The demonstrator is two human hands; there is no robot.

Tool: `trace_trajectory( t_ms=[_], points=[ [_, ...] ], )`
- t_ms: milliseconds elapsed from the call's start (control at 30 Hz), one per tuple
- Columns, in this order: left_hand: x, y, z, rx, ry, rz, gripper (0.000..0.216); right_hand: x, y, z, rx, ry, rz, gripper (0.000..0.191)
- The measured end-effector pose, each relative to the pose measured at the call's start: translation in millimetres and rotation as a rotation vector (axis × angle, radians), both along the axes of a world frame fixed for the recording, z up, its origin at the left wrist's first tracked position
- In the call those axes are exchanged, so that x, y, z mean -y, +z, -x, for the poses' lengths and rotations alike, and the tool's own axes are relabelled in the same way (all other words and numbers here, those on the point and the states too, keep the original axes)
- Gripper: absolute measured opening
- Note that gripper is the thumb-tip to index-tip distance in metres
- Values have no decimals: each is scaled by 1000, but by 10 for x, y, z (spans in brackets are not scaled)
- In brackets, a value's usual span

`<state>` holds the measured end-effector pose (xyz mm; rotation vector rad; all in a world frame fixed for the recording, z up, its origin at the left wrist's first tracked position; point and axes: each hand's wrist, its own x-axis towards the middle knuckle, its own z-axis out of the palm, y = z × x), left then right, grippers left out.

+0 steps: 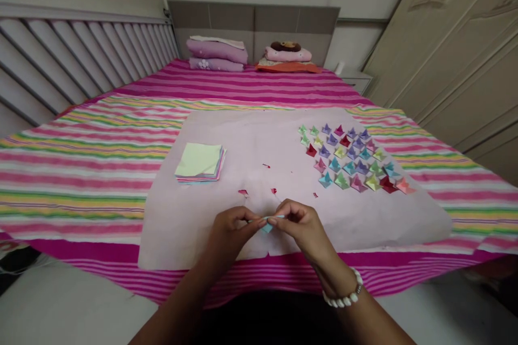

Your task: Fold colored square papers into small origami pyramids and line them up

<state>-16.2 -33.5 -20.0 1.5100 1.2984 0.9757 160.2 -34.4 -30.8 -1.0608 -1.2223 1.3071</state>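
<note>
My left hand point(231, 229) and my right hand point(301, 226) meet over the near edge of a pale pink sheet point(259, 135) spread on the bed. Both pinch a small light blue folded paper piece point(267, 223) between their fingertips. A white bead bracelet point(346, 297) circles my right wrist. A stack of coloured square papers point(200, 163), pale yellow on top, lies to the left on the sheet. Several small folded paper shapes point(351, 159) in many colours sit in rows at the right.
Tiny red paper scraps point(243, 192) lie just beyond my hands. The bed carries a pink striped cover point(101, 172), with folded pillows point(216, 54) by the headboard. A slatted rail point(81, 48) runs along the left and wardrobe doors point(457, 54) along the right.
</note>
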Motion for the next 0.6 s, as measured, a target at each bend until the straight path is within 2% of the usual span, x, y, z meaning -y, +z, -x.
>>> trace_trajectory(
  t_ms=[100, 267, 400, 433, 533, 600],
  points=[
    [-30, -38, 8, 138, 72, 109, 24, -24, -19, 2, -124, 1, 90, 22],
    [-86, -127, -5, 284, 66, 220, 25, -34, -5, 34, -200, -32, 179, 21],
    [-98, -127, -9, 350, -2, 191, 18, -40, -46, 73, -294, -93, 291, 22],
    [-90, -122, 0, 392, -31, 183, 19, -42, -58, 79, -319, -104, 316, 22],
    [-52, -106, 40, 497, -150, 203, 42, -41, -73, 90, -387, -121, 357, 22],
    [-27, -98, 60, 507, -194, 207, 40, -33, -64, 103, -417, -110, 368, 23]
  ],
)
